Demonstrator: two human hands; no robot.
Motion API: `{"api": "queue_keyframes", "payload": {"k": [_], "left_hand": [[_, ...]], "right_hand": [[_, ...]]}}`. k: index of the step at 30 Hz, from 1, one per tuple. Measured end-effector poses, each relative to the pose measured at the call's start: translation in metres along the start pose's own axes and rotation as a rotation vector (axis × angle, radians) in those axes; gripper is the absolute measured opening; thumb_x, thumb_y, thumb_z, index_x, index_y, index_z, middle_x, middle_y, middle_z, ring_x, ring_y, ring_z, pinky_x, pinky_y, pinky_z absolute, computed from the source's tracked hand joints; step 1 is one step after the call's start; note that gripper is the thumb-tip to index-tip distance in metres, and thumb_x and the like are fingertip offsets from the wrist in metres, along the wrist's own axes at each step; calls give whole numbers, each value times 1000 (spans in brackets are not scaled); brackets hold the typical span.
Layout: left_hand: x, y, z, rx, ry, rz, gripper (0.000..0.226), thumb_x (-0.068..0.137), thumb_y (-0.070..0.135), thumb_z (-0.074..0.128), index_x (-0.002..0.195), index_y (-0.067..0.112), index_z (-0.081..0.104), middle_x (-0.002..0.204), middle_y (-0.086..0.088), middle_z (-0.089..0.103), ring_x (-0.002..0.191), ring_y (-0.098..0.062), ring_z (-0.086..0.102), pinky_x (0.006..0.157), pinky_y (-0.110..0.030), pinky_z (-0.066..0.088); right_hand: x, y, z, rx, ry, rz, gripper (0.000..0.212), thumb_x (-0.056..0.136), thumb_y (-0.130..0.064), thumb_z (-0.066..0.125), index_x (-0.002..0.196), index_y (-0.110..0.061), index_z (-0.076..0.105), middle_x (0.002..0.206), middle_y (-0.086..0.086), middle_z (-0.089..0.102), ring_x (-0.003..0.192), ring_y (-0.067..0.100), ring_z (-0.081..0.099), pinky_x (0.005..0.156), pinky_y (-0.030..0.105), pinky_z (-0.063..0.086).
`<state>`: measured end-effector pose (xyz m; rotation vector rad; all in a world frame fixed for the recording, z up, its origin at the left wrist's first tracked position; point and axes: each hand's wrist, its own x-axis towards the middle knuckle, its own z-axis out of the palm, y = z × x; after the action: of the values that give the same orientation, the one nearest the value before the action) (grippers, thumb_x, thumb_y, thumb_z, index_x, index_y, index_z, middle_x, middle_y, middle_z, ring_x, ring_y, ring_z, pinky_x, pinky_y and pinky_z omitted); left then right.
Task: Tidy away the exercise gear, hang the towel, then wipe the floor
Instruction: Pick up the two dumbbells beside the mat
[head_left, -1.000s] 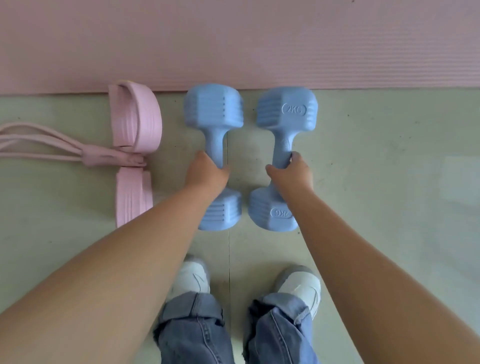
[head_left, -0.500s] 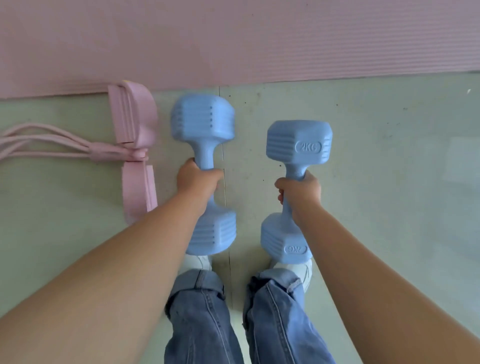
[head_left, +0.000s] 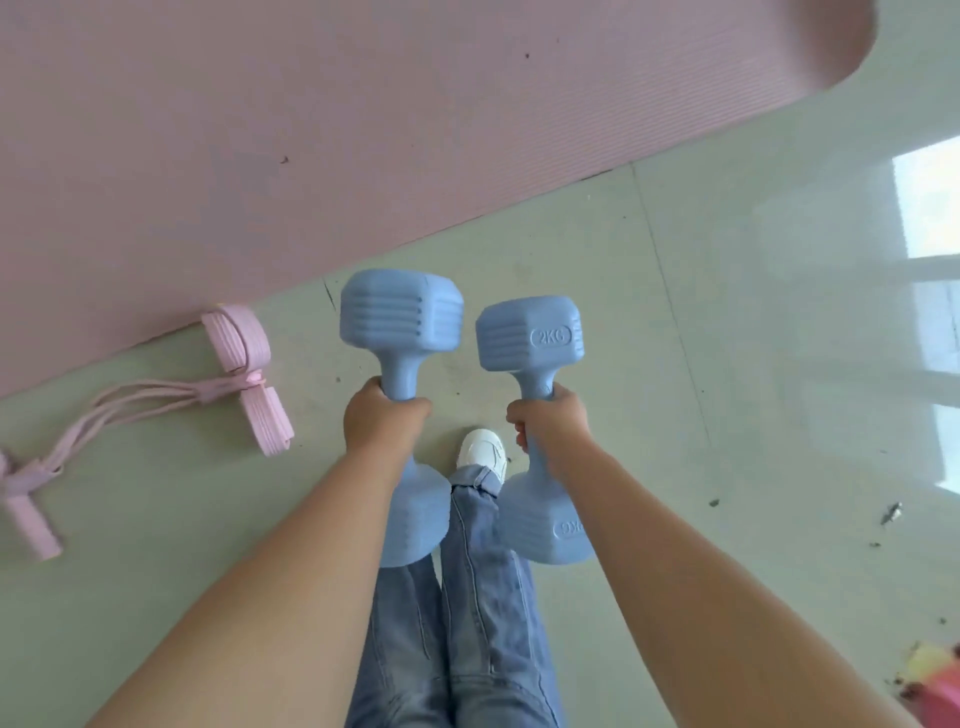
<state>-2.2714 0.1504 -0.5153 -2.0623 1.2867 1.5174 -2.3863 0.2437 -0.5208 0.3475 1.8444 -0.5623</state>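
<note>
Left hand (head_left: 382, 431) wrapped tight on left dumbbell (head_left: 402, 332), right hand (head_left: 550, 428) on right dumbbell (head_left: 527, 338); both off the floor (head_left: 675, 364), beside mat (head_left: 363, 130) edge; risk: pink resistance band (head_left: 244, 374) underfoot, trip or dropped weight.

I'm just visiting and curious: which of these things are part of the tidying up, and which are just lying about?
Part of the job:
left dumbbell, gripped by the left hand
right dumbbell, gripped by the right hand
pink resistance band on the floor
pink mat

Just lying about:
dark debris
</note>
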Motion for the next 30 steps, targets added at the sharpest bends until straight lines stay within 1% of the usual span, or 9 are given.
{"api": "queue_keyframes", "payload": {"k": [4, 10, 13, 15, 17, 22, 24, 26, 30], "left_hand": [[-55, 32, 6, 123, -33, 116, 11, 83, 3, 55, 84, 11, 48, 60, -2, 48, 74, -25, 52, 52, -23, 33], [-141, 55, 30, 416, -100, 196, 28, 84, 4, 56, 65, 16, 40, 60, -4, 48, 78, -26, 50, 64, -27, 38], [-184, 66, 57, 572, -111, 253, 29, 84, 5, 56, 62, 15, 39, 57, -4, 47, 65, -25, 48, 63, -27, 36], [-212, 77, 81, 682, -113, 295, 29, 84, 6, 56, 61, 14, 39, 56, -4, 47, 54, -20, 42, 52, -24, 31], [-240, 92, 109, 767, -121, 340, 29, 84, 6, 55, 61, 13, 39, 56, -4, 46, 58, -23, 43, 50, -23, 28], [-313, 134, 191, 971, -151, 435, 16, 85, 6, 53, 71, 11, 46, 57, -3, 46, 75, -25, 48, 61, -26, 36], [-337, 151, 225, 997, -188, 478, 6, 85, 6, 53, 82, 9, 49, 59, -2, 46, 75, -25, 50, 66, -26, 37], [-358, 169, 256, 1036, -220, 515, 6, 85, 5, 52, 89, 8, 49, 58, -2, 46, 69, -23, 50, 58, -23, 36], [-387, 217, 314, 1064, -275, 564, 5, 83, 5, 53, 82, 9, 51, 61, -3, 50, 61, -20, 50, 52, -22, 34]], "right_hand": [[-50, 7, -54, 170, 46, -33, 27, 80, 7, 50, 63, -11, 40, 56, 5, 41, 44, 16, 36, 46, 21, 33], [-117, 56, -133, 412, 151, 6, 26, 77, 7, 50, 61, -10, 38, 54, 6, 40, 44, 17, 36, 47, 22, 32], [-143, 89, -177, 492, 203, 36, 26, 77, 6, 49, 60, -10, 38, 55, 6, 41, 44, 17, 37, 48, 22, 32], [-154, 111, -209, 513, 237, 69, 25, 76, 6, 47, 59, -10, 38, 54, 7, 40, 44, 18, 37, 49, 22, 32], [-160, 131, -243, 541, 264, 107, 24, 75, 5, 46, 59, -11, 37, 53, 8, 40, 43, 18, 37, 51, 23, 32], [-170, 159, -341, 647, 285, 167, 24, 77, 7, 48, 61, -9, 39, 55, 8, 40, 44, 17, 36, 48, 22, 33], [-172, 160, -384, 666, 286, 163, 21, 77, 7, 48, 63, -7, 41, 55, 8, 41, 44, 16, 37, 48, 21, 33], [-172, 153, -427, 645, 289, 151, 21, 78, 6, 49, 63, -7, 41, 55, 8, 42, 45, 16, 38, 48, 21, 33], [-164, 119, -509, 581, 302, 107, 24, 79, 5, 49, 60, -8, 41, 56, 7, 43, 45, 17, 39, 49, 23, 35]]}}
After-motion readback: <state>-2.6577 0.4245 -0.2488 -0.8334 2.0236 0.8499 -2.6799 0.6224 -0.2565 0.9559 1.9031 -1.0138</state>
